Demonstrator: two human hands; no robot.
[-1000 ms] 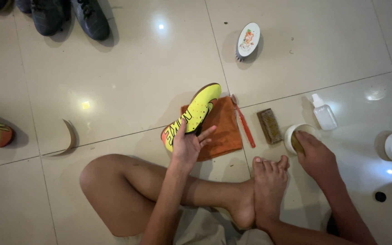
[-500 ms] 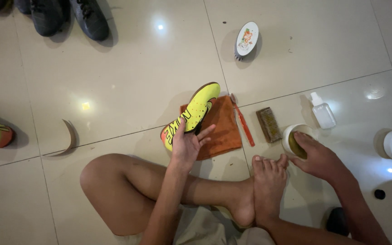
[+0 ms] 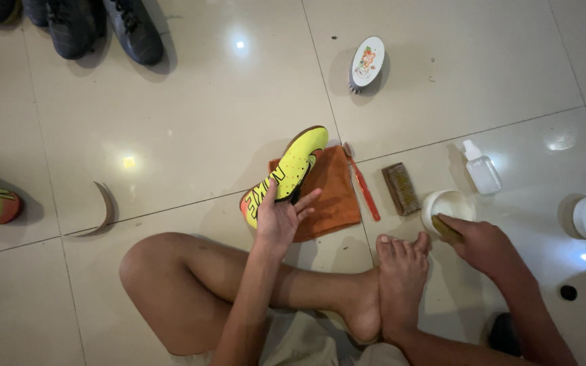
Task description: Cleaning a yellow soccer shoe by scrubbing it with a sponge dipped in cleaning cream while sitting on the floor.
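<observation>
Tiled floor (image 3: 191, 102): you sit on it cross-legged, lower centre.
Yellow shoe (image 3: 286, 173): centre of frame, tilted over an orange cloth (image 3: 334, 196); your left hand (image 3: 281, 218) grips its heel end, fingers partly spread.
Right hand (image 3: 486, 247): lower right, closed around a small brush (image 3: 446, 228) at the rim of a white bowl (image 3: 445, 203).
Brown block brush (image 3: 401, 188); red toothbrush (image 3: 363, 184).

Head cam, looks steeply down at floor (image 3: 442, 61), mid-range.
</observation>
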